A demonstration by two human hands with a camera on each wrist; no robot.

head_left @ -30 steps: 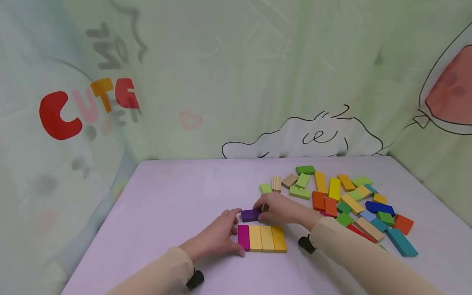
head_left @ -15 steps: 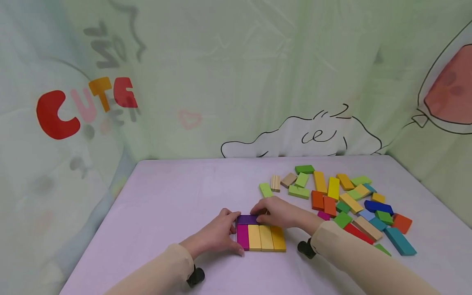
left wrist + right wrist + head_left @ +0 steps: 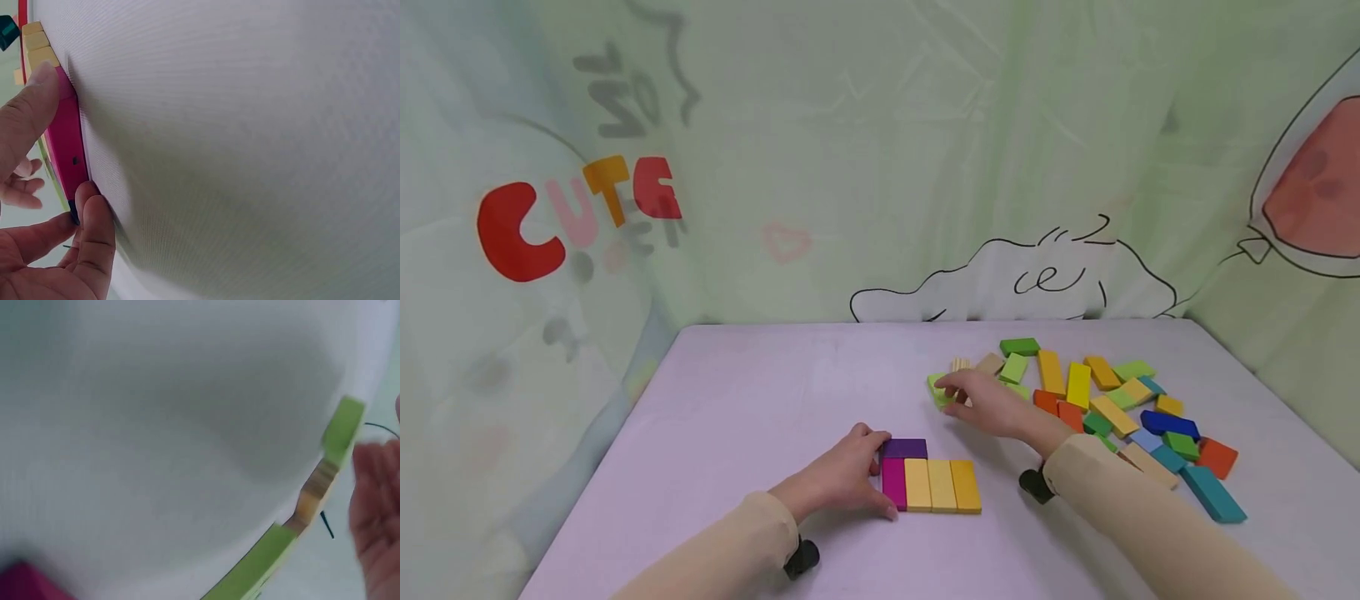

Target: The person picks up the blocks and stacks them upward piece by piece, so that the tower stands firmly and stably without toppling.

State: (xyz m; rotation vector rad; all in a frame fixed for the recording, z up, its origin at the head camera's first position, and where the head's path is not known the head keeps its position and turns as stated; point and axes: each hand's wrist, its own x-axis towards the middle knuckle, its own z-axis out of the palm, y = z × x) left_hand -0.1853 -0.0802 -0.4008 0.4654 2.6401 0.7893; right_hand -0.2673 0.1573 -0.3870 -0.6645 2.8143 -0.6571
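My left hand (image 3: 846, 473) lies at the left end of a small block layout. Its thumb touches the near end of a magenta block (image 3: 67, 140), and its curled fingers are at the purple block (image 3: 905, 448) laid crosswise behind it. Two pale yellow blocks (image 3: 917, 485) and a deeper yellow block (image 3: 966, 486) stand side by side to the right of the magenta one. My right hand (image 3: 988, 404) reaches over the table with loosely bent fingers, holding nothing, beside a light green block (image 3: 936, 388); in the right wrist view it is blurred near a light green block (image 3: 342, 428).
Many loose wooden blocks are scattered on the right of the table, among them a dark blue block (image 3: 1170, 423), a teal block (image 3: 1213, 493) and a yellow block (image 3: 1078, 385). A printed curtain (image 3: 790, 167) hangs behind the pale table (image 3: 737, 392).
My right hand set the purple block against the far end of the magenta and pale yellow blocks, let go, and moved back and right to the light green block. My left hand stayed.
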